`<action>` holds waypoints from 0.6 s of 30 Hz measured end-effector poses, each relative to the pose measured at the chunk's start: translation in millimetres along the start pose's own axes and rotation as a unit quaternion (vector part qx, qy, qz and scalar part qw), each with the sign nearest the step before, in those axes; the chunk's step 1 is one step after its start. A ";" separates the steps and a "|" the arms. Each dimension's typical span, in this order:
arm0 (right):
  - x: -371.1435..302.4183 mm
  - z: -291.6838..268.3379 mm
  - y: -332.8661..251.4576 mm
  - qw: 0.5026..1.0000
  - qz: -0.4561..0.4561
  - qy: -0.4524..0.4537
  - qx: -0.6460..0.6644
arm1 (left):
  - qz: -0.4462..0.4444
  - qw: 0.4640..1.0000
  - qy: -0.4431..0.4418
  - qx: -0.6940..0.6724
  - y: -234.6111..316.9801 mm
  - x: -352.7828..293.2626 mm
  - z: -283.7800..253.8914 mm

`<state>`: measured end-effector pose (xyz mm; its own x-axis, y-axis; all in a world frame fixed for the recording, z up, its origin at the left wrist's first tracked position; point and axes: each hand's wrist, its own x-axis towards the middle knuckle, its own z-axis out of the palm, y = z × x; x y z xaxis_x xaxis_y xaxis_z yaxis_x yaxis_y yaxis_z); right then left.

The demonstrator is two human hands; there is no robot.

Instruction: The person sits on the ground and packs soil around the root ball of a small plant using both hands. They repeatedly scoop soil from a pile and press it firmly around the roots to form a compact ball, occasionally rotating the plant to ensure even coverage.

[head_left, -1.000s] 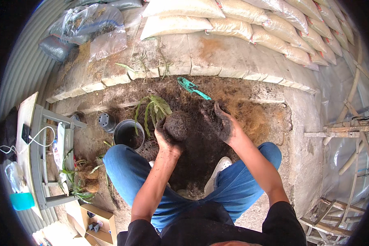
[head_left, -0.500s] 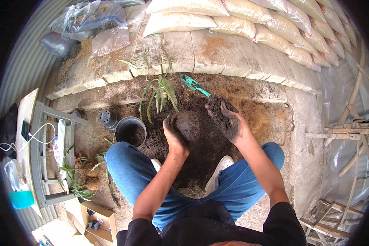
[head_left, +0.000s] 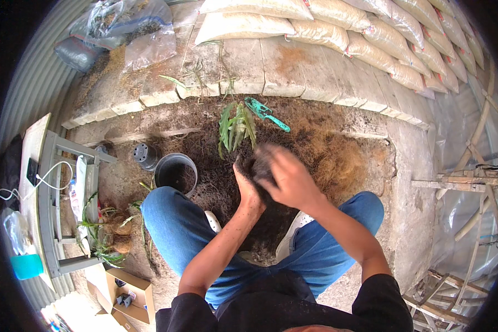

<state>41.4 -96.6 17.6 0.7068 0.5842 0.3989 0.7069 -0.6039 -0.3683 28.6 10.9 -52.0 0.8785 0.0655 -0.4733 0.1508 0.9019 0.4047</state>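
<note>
A leafy plant (head_left: 238,130) with long green leaves leans away from me, its dark, soil-covered root ball (head_left: 253,167) at the near end. My left hand (head_left: 248,185) cups the ball from the left side and below, fingers closed around it. Over its right side lies my right hand (head_left: 289,174), fingers curved onto the ball and somewhat blurred by motion. Between the hands, much of the ball is hidden. Dark soil and fibre (head_left: 210,191) cover the ground underneath. Just beyond the plant rests a green trowel (head_left: 266,114) with soil on its blade.
A black pot (head_left: 175,172) and a smaller upturned pot (head_left: 145,156) stand left of the soil. Brown fibre (head_left: 337,157) is spread on the right. A grey bench (head_left: 52,205), more plants (head_left: 108,235) and an open cardboard box (head_left: 130,293) are at left; stacked sacks (head_left: 321,36) lie beyond the blocks.
My right hand, which held loose dark soil palm up, has swung left and turned over onto the root ball. My left hand and the plant have shifted slightly right.
</note>
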 end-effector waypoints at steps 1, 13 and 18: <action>-2.8 6.5 1.0 1.000 0.001 -0.029 -0.011 | -0.010 1.000 0.000 -0.011 -0.4 -0.1 -0.4; -7.2 4.7 45.3 0.618 0.394 0.160 0.661 | -0.052 0.996 -0.059 -0.046 5.9 19.3 -6.4; -14.1 20.4 39.5 0.387 0.470 0.020 0.793 | 0.050 0.992 -0.057 0.101 -6.1 1.5 6.9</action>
<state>59.9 -117.6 -19.7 0.6931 0.4824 -0.5357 -0.7123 0.5725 -0.4060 32.2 2.5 -49.7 0.9375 0.0907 -0.3359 0.1385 0.7884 0.5994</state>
